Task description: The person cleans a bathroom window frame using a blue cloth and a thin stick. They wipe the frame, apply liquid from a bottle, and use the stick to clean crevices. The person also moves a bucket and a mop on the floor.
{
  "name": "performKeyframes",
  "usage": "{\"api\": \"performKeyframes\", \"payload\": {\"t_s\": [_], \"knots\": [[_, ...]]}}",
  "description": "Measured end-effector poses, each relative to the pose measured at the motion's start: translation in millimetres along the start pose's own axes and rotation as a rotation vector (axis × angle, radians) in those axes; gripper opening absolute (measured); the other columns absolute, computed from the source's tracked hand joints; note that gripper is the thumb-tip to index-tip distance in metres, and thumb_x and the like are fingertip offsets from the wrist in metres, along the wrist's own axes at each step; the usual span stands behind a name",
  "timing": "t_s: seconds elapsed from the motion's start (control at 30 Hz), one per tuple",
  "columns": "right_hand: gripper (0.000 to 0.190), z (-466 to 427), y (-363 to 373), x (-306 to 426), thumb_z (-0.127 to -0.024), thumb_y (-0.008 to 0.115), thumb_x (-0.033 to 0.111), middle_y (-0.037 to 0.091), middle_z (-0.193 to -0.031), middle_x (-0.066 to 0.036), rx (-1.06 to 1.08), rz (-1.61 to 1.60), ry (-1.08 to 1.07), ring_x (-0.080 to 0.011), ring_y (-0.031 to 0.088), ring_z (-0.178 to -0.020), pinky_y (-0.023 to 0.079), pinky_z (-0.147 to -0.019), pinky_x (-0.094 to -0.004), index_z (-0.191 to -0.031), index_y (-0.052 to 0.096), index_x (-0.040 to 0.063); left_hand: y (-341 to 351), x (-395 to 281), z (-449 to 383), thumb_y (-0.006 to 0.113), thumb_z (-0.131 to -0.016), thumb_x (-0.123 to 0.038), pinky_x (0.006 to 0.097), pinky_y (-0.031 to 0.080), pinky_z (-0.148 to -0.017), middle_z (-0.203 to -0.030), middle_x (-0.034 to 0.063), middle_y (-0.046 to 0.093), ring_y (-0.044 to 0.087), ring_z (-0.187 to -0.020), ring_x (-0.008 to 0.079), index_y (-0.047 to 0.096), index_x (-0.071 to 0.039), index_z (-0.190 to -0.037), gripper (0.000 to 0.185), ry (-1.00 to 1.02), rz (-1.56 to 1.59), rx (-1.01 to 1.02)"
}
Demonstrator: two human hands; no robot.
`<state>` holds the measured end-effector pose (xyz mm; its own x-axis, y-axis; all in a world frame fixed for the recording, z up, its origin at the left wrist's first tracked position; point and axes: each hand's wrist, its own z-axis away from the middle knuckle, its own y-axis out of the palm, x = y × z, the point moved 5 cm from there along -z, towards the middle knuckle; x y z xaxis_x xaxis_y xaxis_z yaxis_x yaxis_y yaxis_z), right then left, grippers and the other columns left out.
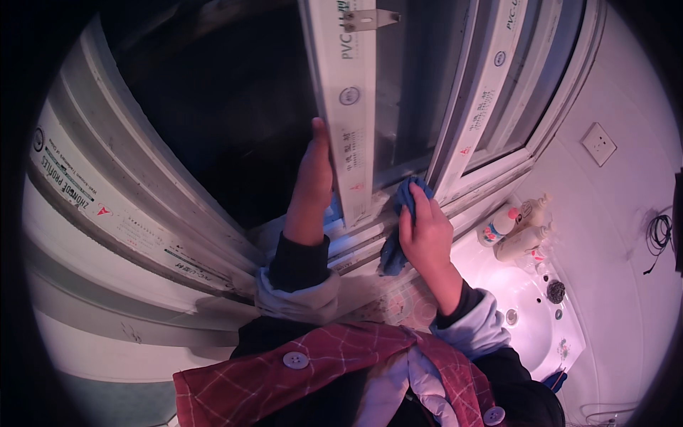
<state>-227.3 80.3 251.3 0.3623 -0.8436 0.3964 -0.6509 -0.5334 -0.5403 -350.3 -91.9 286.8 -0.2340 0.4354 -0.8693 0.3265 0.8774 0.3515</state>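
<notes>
My left hand (317, 176) rests against the left edge of a white PVC window sash (349, 123); its thumb side points up and its far fingers are hidden behind the frame. A blue cloth (394, 251) is bunched in my right hand (427, 229), low on the sash at the window's bottom rail. Below both hands run the white sliding tracks (352, 248) of the window frame. A metal latch plate (372, 20) sticks out from the sash near the top of the view.
At the right is a lit white washbasin (533, 341) with several bottles (499, 227) on its back corner and a dark scouring pad (555, 291) on its rim. A wall socket (598, 144) and a coiled black cable (660, 235) are on the right wall. Dark window opening lies at left.
</notes>
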Motion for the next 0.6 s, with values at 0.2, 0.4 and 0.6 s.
{"api": "performKeyframes", "payload": {"t_s": [0.2, 0.4, 0.6], "knots": [[0.039, -6, 56, 9, -0.082, 0.061, 0.015, 0.062, -0.077, -0.018, 0.138, 0.179, 0.059, -0.0355, 0.063, -0.062, 0.052, -0.055, -0.0429, -0.116, 0.056, -0.004, -3, -11, 15, 0.019, -0.097, -0.064, 0.0408, 0.055, -0.078, -0.102, 0.0156, 0.063, 0.065, -0.084, 0.0273, 0.054, 0.001, -0.122, 0.078, 0.027, 0.044, -0.071], [0.039, 3, 56, 28, -0.081, 0.062, 0.015, 0.065, -0.082, -0.019, 0.268, -0.076, -0.055, -0.0375, 0.063, -0.066, 0.051, -0.059, -0.0425, -0.116, 0.059, -0.001, -3, -9, 16, 0.02, -0.097, -0.065, 0.0405, 0.054, -0.075, -0.1, 0.0162, 0.063, 0.065, -0.081, 0.0287, 0.055, 0.001, -0.119, 0.078, 0.005, 0.246, -0.035], [0.033, 9, 33, -9, -0.081, 0.06, 0.009, 0.066, -0.084, -0.021, 0.623, -0.453, 0.041, -0.0282, 0.067, -0.073, 0.051, -0.068, -0.0334, -0.113, 0.065, 0.002, 1, -17, 17, 0.02, -0.096, -0.066, 0.0418, 0.053, -0.074, -0.097, 0.0166, 0.063, 0.065, -0.079, 0.0301, 0.053, 0.001, -0.121, 0.079, 0.003, 0.343, 0.074]]}}
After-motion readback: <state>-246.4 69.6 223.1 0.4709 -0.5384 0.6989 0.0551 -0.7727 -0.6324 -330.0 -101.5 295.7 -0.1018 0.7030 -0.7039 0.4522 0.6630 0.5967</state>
